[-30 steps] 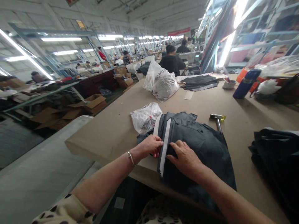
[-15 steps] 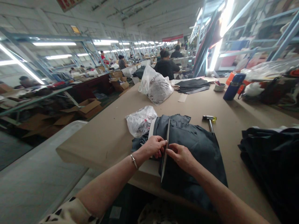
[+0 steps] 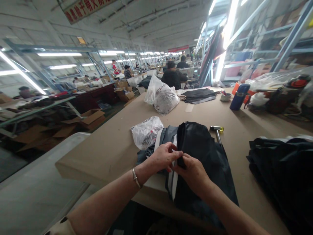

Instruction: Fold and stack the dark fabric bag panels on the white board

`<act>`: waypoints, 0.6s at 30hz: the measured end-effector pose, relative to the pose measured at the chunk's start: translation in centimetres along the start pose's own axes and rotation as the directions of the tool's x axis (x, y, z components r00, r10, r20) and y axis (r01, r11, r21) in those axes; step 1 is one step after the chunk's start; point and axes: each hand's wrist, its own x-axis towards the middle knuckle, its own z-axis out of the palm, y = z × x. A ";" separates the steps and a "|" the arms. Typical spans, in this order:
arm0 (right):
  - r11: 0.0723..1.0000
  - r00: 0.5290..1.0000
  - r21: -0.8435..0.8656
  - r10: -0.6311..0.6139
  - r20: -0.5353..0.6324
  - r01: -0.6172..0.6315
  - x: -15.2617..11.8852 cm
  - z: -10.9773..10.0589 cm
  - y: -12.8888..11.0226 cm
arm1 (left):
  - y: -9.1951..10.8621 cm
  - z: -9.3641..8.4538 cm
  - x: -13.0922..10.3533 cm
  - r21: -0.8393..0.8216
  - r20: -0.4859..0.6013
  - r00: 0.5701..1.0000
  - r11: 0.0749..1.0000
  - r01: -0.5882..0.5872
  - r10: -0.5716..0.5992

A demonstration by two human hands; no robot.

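Note:
A dark garment (image 3: 202, 147) with a white inner band (image 3: 174, 186) lies over the front edge of the table. My right hand (image 3: 192, 169) is closed on the dark edge of this cloth. My left hand (image 3: 165, 158) meets it there, fingers closed on the same edge beside the white band. Beneath and to the left are more folded grey pieces with a pale strip (image 3: 158, 138). A clear plastic bag (image 3: 146, 132) sits just behind them. What lies under my fingertips is partly hidden.
On the table (image 3: 97, 153) are a hammer (image 3: 217, 129), a stuffed plastic bag (image 3: 166, 98), flat dark pieces (image 3: 199, 95), a small cup (image 3: 225, 97) and a blue bottle (image 3: 239, 97). A dark cloth pile (image 3: 281, 169) stands right. A person (image 3: 172, 78) sits beyond.
The garment's top layer has been turned so its darker side and the white band show. Both hands have come together at its edge. The view has tilted up slightly.

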 end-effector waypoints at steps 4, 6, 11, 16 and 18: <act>0.997 0.998 0.070 -0.023 0.058 0.019 -0.9 -0.9 -0.6 | 0.7 0.5 0.0 -0.126 0.042 0.999 0.992 0.022 -0.017; 0.995 0.997 0.105 -0.010 0.082 0.001 -1.5 -1.1 -0.7 | 0.5 0.8 0.1 -0.154 0.081 0.996 0.987 0.046 -0.034; 0.995 0.993 0.011 -0.096 0.075 0.095 -3.0 -1.7 -0.2 | -0.1 1.0 0.5 -0.265 0.154 0.984 0.955 0.130 -0.091; 0.991 0.991 0.069 0.116 -0.072 -0.111 -3.8 -5.9 2.0 | 0.9 1.5 -1.3 -0.698 0.269 0.957 0.707 0.117 0.107; 0.938 0.974 0.271 0.227 -0.010 -0.216 -4.1 -8.0 2.7 | 1.7 2.5 -2.9 -0.739 0.404 0.898 0.641 0.208 0.175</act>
